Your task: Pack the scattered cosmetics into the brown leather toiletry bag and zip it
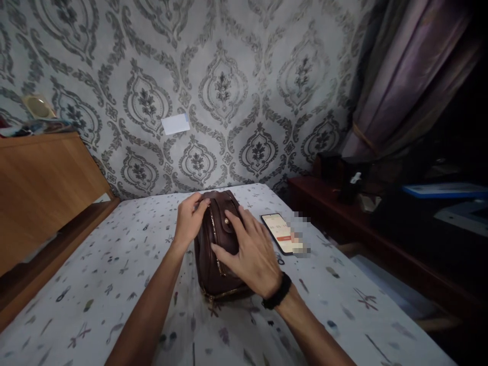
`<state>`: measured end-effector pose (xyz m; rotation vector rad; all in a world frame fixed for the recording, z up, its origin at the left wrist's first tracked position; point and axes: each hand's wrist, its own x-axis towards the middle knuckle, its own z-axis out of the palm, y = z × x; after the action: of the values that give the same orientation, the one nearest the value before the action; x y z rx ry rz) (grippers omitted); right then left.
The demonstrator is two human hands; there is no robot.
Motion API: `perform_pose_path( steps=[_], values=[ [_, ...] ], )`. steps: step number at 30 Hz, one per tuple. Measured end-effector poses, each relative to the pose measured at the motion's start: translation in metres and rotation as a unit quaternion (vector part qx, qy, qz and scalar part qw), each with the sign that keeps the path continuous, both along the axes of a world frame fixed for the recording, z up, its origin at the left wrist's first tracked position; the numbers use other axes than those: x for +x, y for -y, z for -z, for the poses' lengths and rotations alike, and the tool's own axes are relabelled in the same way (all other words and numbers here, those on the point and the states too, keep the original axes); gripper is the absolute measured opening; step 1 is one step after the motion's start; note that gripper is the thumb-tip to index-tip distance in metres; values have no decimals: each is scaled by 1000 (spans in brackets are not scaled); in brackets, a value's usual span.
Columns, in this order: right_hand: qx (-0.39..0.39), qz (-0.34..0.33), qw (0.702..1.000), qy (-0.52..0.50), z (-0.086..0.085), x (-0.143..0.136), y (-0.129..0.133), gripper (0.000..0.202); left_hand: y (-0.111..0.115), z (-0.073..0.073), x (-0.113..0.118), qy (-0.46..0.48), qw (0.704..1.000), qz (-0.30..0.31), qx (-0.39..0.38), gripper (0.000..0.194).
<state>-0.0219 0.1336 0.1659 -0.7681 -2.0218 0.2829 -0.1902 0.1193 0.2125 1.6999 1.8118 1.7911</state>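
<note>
A dark brown bag (pixel 208 259) with gold zippers and a small round stud lies on a white patterned sheet (pixel 145 264). At its upper left, my left hand (pixel 189 218) has thumb and fingers pressed together near the far end of the front zipper; what they pinch is too small to make out. My right hand (pixel 249 249), with a black band at the wrist, rests over the bag's right side, fingers and thumb spread. Just right of the bag, a phone (pixel 277 231) with a lit screen lies face up on the sheet.
A wooden headboard or cabinet (pixel 49 188) stands at the left with small items on top. Patterned wallpaper with a white card (pixel 176 124) rises behind. Along the right are a dark red shelf (pixel 312 198), a blue-edged object (pixel 444 191) and a purple curtain (pixel 404 76).
</note>
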Motion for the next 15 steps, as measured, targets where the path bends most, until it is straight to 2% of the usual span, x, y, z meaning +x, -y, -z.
perform_pose_path(
  steps=[8,12,15],
  values=[
    [-10,-16,1000,0,-4,1,-2,62,-1,1,-2,20,1000,22,1,33],
    [-19,-3,1000,11,-3,-1,2,61,0,0,-5,2,1000,7,-1,36],
    [-19,4,1000,22,-3,-2,4,62,0,0,-7,-25,1000,1,-15,30]
  ],
)
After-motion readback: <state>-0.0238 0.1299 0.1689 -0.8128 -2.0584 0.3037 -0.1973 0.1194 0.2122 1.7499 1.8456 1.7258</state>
